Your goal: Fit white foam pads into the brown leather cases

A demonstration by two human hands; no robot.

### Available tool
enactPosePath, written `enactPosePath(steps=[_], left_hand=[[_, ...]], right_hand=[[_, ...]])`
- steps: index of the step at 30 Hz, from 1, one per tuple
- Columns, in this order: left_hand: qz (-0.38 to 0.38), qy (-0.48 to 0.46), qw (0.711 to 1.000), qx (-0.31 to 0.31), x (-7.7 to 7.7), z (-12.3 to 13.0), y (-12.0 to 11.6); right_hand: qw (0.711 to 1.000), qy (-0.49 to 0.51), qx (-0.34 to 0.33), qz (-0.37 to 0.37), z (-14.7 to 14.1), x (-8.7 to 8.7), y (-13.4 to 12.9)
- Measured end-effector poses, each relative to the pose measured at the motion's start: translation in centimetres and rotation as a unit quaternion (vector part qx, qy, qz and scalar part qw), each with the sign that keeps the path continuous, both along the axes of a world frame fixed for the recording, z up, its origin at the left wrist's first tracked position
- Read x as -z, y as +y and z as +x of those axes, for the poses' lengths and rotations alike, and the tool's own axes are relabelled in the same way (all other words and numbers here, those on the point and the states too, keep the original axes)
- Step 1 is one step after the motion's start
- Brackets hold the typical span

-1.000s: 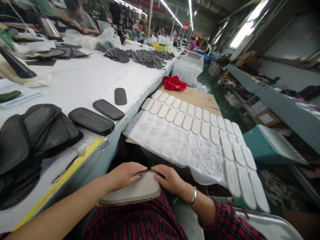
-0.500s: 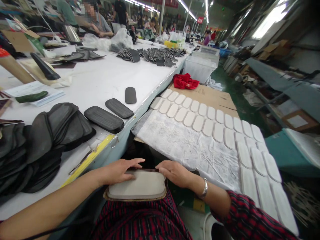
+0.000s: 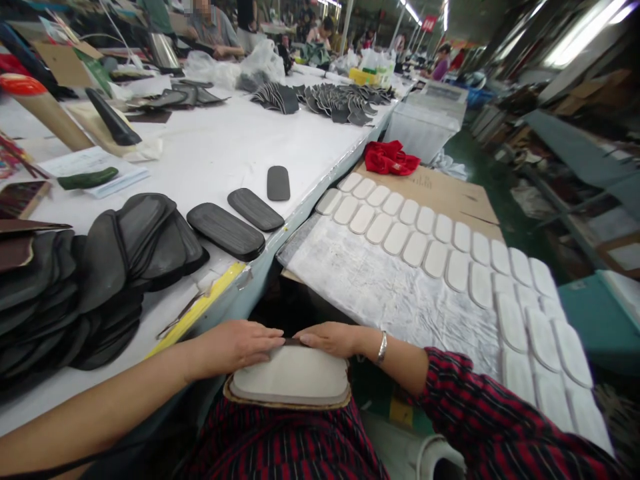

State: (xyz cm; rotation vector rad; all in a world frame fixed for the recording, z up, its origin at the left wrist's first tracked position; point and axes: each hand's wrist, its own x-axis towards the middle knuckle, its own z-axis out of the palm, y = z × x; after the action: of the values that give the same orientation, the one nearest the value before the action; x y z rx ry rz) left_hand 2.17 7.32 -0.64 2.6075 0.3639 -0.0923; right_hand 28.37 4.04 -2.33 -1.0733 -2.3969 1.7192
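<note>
A pale, rounded oblong pad lies across my lap, with a brown, rough-edged layer showing beneath its near edge. My left hand is closed over the far left edge of the pad, its fingers together and pointing right. My right hand pinches the far right edge, thumb on top and the other fingers partly hidden behind. The fingertips of both hands nearly meet at the middle of the far edge. A dark strip shows along that edge beneath the fingers.
On the white table lie a heap of black pads, several loose dark pads and a cucumber. To the right, rows of pale pads cover part of a board. A red cloth sits behind them.
My hands have come closer together along the far edge; the right has moved left from the corner. My left fingers have closed together. The whole view has shifted slightly.
</note>
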Motion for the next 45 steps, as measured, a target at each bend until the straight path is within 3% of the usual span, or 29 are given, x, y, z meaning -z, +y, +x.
enactPosePath(steps=[3,5,8,13,16,19,25,27,30,34,38,42,45], left_hand=[[0.048,-0.017,0.998,0.029,0.0,0.1,0.0],[0.055,-0.02,0.998,0.03,-0.1,0.1,0.0],[0.007,-0.026,1.0,0.007,-0.4,-0.3,-0.2],[-0.12,-0.019,0.984,-0.127,-0.2,-2.4,-0.1],[-0.133,-0.02,0.983,-0.127,0.1,-3.2,-0.1],[-0.09,-0.025,0.992,-0.088,0.2,-3.3,0.1],[0.06,0.005,0.998,-0.008,-0.5,-2.7,0.2],[0.088,0.017,0.996,-0.006,-0.5,-2.7,0.0],[0.124,-0.006,0.991,-0.056,-0.5,-2.9,-1.0],[0.137,-0.084,0.98,-0.117,-0.9,-2.3,-4.5],[0.123,-0.124,0.98,-0.091,-1.1,0.1,-8.8],[0.139,-0.1,0.982,-0.085,-0.5,2.5,-11.2],[0.173,-0.092,0.976,-0.094,0.1,3.1,-11.9]], right_hand=[[0.996,-0.027,-0.011,0.08,-0.4,-0.2,0.1],[0.995,-0.033,-0.02,0.087,-1.1,-0.5,0.3],[0.998,-0.018,-0.033,0.049,-2.2,-0.9,0.8],[0.999,0.024,-0.023,-0.014,-3.2,-0.8,1.5],[0.998,0.053,-0.002,-0.045,-3.6,-0.1,1.8],[0.997,0.06,0.001,-0.042,-4.3,0.3,2.1],[0.997,0.04,-0.059,0.017,-6.0,0.4,2.4],[0.997,0.026,-0.06,0.047,-6.2,0.4,2.3],[0.992,-0.03,-0.032,0.116,-5.8,-0.4,1.8],[0.959,-0.051,0.086,0.267,-3.4,-3.3,-1.2],[0.921,-0.045,0.136,0.363,-0.3,-5.3,-8.0],[0.89,-0.088,0.119,0.431,1.2,-3.7,-14.1],[0.869,-0.104,0.128,0.467,1.0,-1.9,-16.0]])
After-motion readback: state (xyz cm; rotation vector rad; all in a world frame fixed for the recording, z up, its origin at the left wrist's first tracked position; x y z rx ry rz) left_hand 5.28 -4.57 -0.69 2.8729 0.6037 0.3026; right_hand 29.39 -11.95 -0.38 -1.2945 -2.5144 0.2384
